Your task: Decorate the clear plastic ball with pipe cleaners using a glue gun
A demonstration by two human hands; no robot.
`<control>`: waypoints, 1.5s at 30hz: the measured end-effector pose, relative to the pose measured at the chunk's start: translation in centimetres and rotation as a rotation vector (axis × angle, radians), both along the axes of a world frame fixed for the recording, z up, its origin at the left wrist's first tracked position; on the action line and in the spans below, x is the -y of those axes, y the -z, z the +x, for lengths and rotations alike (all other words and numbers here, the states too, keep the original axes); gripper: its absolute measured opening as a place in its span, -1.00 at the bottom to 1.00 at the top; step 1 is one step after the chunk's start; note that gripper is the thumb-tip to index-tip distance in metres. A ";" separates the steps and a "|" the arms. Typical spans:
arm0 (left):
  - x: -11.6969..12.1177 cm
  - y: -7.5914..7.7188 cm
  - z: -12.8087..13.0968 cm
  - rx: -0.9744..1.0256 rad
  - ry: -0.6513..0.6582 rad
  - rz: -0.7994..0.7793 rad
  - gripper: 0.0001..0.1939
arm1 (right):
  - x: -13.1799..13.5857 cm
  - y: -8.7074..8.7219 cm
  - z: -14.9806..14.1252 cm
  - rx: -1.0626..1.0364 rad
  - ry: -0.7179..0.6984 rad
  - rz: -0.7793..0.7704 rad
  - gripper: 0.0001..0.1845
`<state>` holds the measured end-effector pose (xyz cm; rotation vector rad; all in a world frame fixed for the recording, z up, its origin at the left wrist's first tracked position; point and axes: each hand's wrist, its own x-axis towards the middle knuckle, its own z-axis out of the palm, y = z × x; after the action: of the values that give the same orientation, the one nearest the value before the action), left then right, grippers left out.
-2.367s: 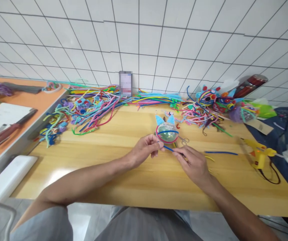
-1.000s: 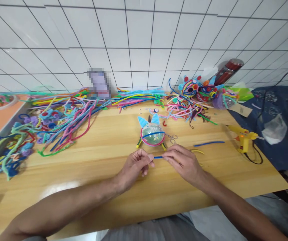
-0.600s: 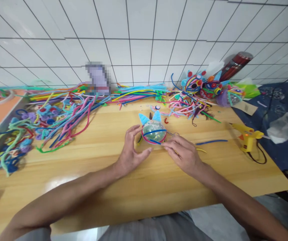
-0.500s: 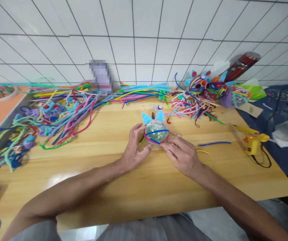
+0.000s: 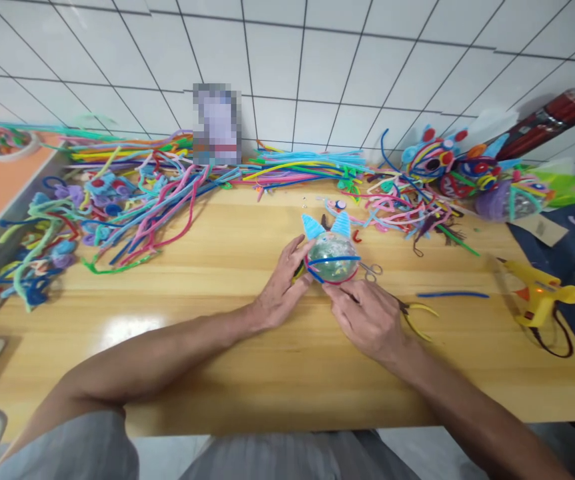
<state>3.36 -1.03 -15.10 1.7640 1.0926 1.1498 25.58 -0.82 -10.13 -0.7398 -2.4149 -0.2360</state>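
A clear plastic ball (image 5: 335, 248) with two light-blue pipe-cleaner ears (image 5: 312, 227) stands in front of me at the middle of the table. A pink-red strip (image 5: 350, 276) rings its lower edge. One blue pipe cleaner (image 5: 335, 260) crosses its front, and a blue length slants down its lower left. My left hand (image 5: 285, 283) holds the ball's left side between fingers and thumb. Fingers curled, my right hand (image 5: 367, 317) pinches at the ball's lower edge, where the slanting blue pipe cleaner ends; its fingertips are partly hidden. Scissors (image 5: 371, 270) lie just behind this hand.
Yellow-handled pliers (image 5: 420, 319) and a loose blue pipe cleaner (image 5: 452, 295) lie to the right. Beyond them rests a yellow glue gun (image 5: 542, 297), its light glowing. Heaped pipe cleaners (image 5: 152, 207) cover the back left. Decorated balls (image 5: 430, 160) stand at the back right.
The view has tilted and shifted, so the table items sit differently in it. More of the pliers and scissors shows beside my right hand. Both hands stay at the ball.
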 end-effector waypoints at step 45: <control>-0.6 1.2 -0.8 0.088 -0.050 -0.067 -0.45 | -4.4 1.3 3.6 -0.688 0.253 -1.179 -0.75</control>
<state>2.56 -0.45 -16.31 1.6281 1.1154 1.1957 29.15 3.61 -11.43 -1.3175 -1.6018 1.2379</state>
